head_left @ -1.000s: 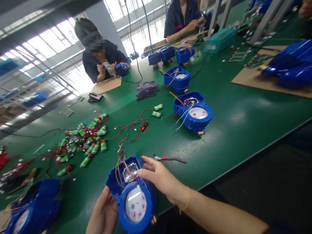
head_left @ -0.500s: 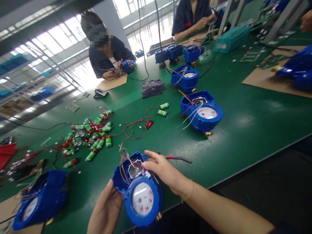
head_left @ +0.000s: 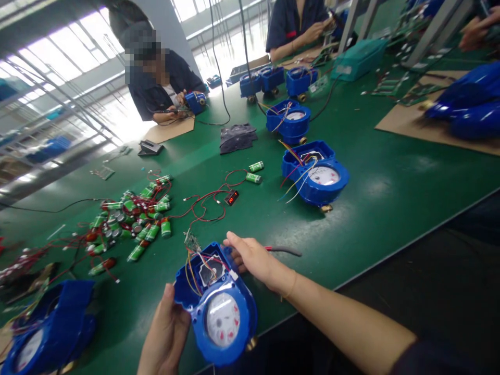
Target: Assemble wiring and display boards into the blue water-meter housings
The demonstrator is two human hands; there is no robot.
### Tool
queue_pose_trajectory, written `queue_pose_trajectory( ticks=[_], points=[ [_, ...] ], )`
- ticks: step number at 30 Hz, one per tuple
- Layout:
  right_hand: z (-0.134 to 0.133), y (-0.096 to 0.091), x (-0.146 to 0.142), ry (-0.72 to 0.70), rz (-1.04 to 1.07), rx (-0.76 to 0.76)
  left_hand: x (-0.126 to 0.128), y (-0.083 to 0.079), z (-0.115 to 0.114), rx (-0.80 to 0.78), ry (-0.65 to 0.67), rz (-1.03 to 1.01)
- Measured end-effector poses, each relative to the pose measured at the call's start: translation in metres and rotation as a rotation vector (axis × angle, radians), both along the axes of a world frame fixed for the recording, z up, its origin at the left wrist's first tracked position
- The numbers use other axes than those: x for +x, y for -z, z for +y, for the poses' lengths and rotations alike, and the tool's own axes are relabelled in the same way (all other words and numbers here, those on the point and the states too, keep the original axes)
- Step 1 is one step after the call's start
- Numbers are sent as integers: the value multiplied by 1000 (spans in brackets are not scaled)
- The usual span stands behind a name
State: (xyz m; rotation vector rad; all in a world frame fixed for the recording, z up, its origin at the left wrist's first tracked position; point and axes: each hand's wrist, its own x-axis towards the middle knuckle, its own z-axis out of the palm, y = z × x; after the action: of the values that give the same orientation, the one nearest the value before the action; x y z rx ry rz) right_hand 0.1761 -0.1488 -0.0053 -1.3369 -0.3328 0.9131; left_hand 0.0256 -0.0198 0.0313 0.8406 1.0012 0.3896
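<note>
Blue plastic showed at the near left, where a second water meter (head_left: 50, 323) lay partly cut off by the edge of the view, with a pile of green-sleeved batteries (head_left: 133, 219) farther off on the green tabletop (head_left: 390, 208). Next came the left hand (head_left: 167, 328), closed on the left side of the open-cased water meter (head_left: 224, 284): its thumb lay along the outer wall and its fingers curved in below, partly hidden. That meter was at the near edge of the tabletop, its dial (head_left: 222, 319) facing up; whether the tabletop bore any of its weight could not be told. I judged it fairly heavy, given the brass fitting (head_left: 252, 344), stiff, and rather slick on its glossy shell. The wires (head_left: 191, 276) and the circuit board (head_left: 192, 241) at the far rim looked fragile, so the side walls or round collar seemed the best places to hold. On the right, the right hand (head_left: 255, 260) was loosely bent, one digit raised by the far right corner, the others tucked by the outer wall; whether they pressed on it could not be told. Just behind that hand lay a grey-handled tool (head_left: 287, 251), and a third water meter (head_left: 316, 179) sat well apart, farther right
</note>
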Motion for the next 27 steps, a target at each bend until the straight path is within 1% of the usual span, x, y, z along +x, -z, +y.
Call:
queue_pose_trajectory(
  ticks=[6,10,13,16,20,24,27],
  points=[
    [-1,-11,5,-80,-102,20,-2,3,5,16,36,8],
    [0,-15,2,-71,-84,9,-9,9,9,21,87,-6],
    [0,-15,0,-58,-79,7,-12,15,11,62,111,-13],
    [-1,-14,0,-50,-69,4,-12,20,9,122,107,-40],
    [-1,-13,0,-73,-24,37,-9,22,7,202,103,-70],
    [-1,-14,-1,-75,-9,22,-7,18,2,143,99,-66],
    [-8,-20,1,-79,-30,-28,-9,12,-8,75,82,-91]
  ],
)
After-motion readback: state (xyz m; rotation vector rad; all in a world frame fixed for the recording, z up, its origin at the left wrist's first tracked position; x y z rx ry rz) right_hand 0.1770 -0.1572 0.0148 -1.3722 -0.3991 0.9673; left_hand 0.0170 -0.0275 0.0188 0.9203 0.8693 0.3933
